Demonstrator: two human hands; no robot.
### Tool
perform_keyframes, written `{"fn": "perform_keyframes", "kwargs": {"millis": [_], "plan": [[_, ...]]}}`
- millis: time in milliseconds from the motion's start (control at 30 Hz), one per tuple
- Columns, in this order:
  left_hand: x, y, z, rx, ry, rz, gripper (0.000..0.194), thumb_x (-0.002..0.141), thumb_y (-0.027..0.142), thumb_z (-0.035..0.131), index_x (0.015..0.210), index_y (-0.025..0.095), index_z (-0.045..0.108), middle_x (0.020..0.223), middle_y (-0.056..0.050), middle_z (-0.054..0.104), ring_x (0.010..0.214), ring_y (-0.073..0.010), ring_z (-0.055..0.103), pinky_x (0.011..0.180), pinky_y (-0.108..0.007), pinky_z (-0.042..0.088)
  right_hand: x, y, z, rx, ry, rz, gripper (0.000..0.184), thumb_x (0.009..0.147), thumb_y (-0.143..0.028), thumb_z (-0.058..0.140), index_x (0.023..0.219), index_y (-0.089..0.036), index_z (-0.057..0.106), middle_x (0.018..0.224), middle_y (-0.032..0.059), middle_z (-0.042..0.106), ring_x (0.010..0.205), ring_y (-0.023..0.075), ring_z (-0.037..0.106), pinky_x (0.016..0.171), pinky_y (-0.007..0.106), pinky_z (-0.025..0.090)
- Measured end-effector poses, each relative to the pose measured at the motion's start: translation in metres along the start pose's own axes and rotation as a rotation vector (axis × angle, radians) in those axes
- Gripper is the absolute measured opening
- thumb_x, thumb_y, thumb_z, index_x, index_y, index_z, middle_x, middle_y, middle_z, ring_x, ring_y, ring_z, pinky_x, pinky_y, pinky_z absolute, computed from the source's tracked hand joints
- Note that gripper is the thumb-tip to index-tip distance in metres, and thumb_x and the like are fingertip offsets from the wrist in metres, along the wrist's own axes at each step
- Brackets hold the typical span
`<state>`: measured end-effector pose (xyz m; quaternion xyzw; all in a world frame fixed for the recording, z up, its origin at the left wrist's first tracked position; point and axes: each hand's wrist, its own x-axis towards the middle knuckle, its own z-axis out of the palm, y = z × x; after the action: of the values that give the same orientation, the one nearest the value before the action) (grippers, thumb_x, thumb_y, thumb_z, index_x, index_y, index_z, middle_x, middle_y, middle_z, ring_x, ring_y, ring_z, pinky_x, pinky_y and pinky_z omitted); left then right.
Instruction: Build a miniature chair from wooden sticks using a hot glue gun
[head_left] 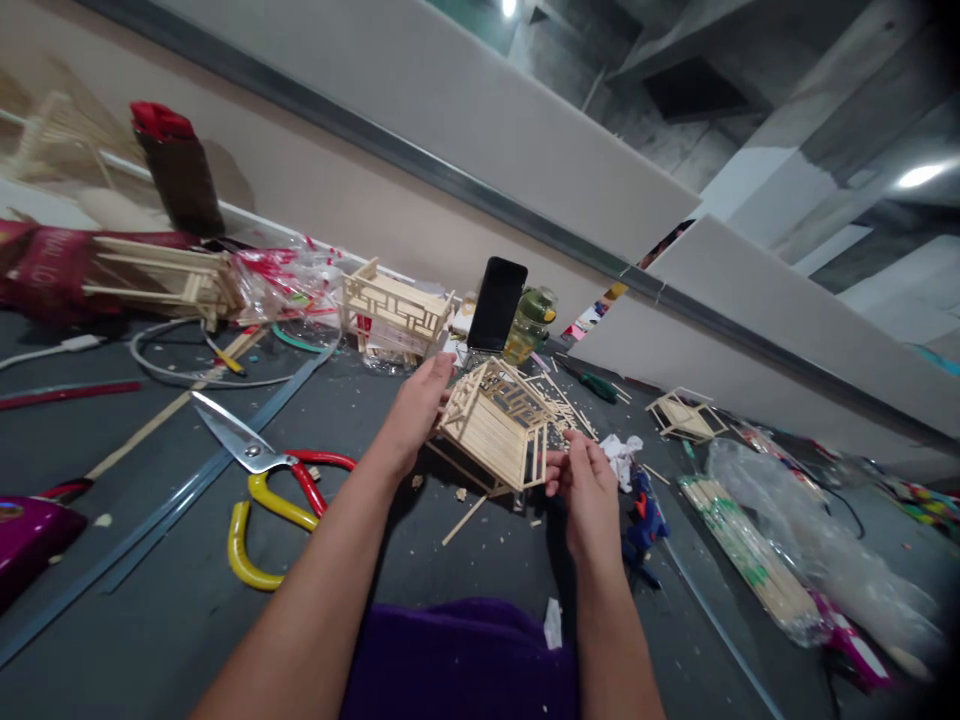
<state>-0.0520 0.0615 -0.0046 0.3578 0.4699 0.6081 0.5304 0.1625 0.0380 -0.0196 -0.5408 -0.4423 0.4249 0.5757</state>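
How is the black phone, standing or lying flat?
The phone is standing: it rises upright beside the green bottle, behind the wooden model.

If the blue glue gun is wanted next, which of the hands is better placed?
Probably the right hand: the blue glue gun lies just beside it, while the left hand is across the wooden model.

Your left hand [421, 408] and right hand [590, 485] hold a stick model [491, 435] (slatted base, railed sides) over the bench [176, 630]; scissors [259, 456] lie to your left.
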Motion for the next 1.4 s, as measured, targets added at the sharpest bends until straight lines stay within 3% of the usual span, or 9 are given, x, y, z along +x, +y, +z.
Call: {"fn": "perform_keyframes", "kwargs": {"millis": [67,267,367,467,600,767,967,1133,1400], "plan": [[0.012,-0.009,-0.006,0.096,0.024,0.085,0.07,0.085,0.07,0.04,0.126,0.018,0.059,0.124,-0.013,0.062,0.085,-0.0202,0.065,0.066,-0.028,0.048,-0.002,0.0,0.002,-0.003,-0.013,-0.01,0.054,0.075,-0.058,0.067,0.108,-0.017,0.056,0.068,-0.0002,0.068,0.047,0.0101,0.057,0.041,0.019,0.04],[0.025,-0.016,-0.028,0.482,0.252,0.238,0.075,0.09,0.068,0.023,0.108,0.012,0.07,0.106,-0.016,0.07,0.096,-0.0273,0.065,0.085,-0.036,0.047,-0.002,0.002,0.002,-0.017,0.0,-0.086,0.044,0.079,-0.051,0.063,0.106,-0.017,0.056,0.071,0.0005,0.068,0.048,0.0101,0.058,0.041,0.018,0.041],[0.017,-0.007,-0.036,0.463,0.337,0.179,0.074,0.086,0.071,0.026,0.106,0.013,0.069,0.103,-0.016,0.071,0.085,-0.0261,0.067,0.068,-0.033,0.05,-0.003,0.005,0.003,-0.054,-0.012,-0.061,0.041,0.078,-0.046,0.062,0.106,-0.017,0.056,0.07,-0.0003,0.067,0.045,0.0109,0.059,0.038,0.018,0.04],[0.005,0.003,-0.039,0.481,0.329,0.072,0.078,0.082,0.076,0.029,0.113,0.014,0.065,0.101,-0.015,0.07,0.079,-0.0242,0.066,0.056,-0.029,0.047,-0.004,0.011,0.007,-0.098,-0.062,-0.009,0.039,0.077,-0.039,0.057,0.11,-0.018,0.054,0.071,-0.0002,0.068,0.047,0.0136,0.062,0.036,0.019,0.041],[-0.004,0.008,-0.036,0.574,0.252,-0.041,0.082,0.081,0.077,0.026,0.125,0.015,0.057,0.101,-0.014,0.068,0.079,-0.0246,0.065,0.053,-0.029,0.047,-0.007,0.022,0.016,-0.117,-0.117,0.036,0.043,0.075,-0.029,0.053,0.116,-0.019,0.052,0.081,0.0027,0.069,0.063,0.0173,0.068,0.038,0.019,0.045],[-0.004,0.008,-0.037,0.782,0.304,-0.02,0.081,0.081,0.078,0.025,0.126,0.018,0.057,0.098,-0.013,0.067,0.08,-0.027,0.065,0.051,-0.03,0.046,-0.01,0.034,0.029,0.038,-0.199,0.08,0.047,0.068,-0.022,0.054,0.116,-0.022,0.052,0.084,0.0021,0.068,0.066,0.017,0.067,0.043,0.022,0.05],[-0.002,0.005,-0.033,0.649,0.318,-0.003,0.073,0.085,0.071,0.029,0.125,0.017,0.055,0.095,-0.012,0.065,0.08,-0.0245,0.065,0.053,-0.029,0.049,-0.015,0.027,0.038,0.185,-0.189,0.189,0.058,0.061,-0.018,0.056,0.118,-0.019,0.046,0.077,0.0002,0.068,0.065,0.0185,0.067,0.041,0.021,0.048],[-0.003,0.0,-0.02,0.502,0.294,0.059,0.063,0.087,0.064,0.038,0.127,0.017,0.051,0.117,-0.016,0.061,0.097,-0.0251,0.065,0.063,-0.029,0.053,-0.027,0.009,0.047,0.476,-0.181,0.313,0.061,0.062,-0.023,0.063,0.118,-0.02,0.039,0.077,0.0016,0.07,0.069,0.0213,0.071,0.046,0.023,0.052],[-0.005,-0.006,-0.005,0.356,0.119,0.073,0.058,0.081,0.064,0.053,0.124,0.025,0.055,0.131,-0.012,0.06,0.116,-0.0291,0.06,0.073,-0.032,0.054,-0.038,-0.012,0.05,0.689,-0.221,0.331,0.068,0.063,-0.023,0.071,0.121,-0.02,0.036,0.089,0.0074,0.073,0.085,0.0249,0.073,0.061,0.028,0.057]]}}
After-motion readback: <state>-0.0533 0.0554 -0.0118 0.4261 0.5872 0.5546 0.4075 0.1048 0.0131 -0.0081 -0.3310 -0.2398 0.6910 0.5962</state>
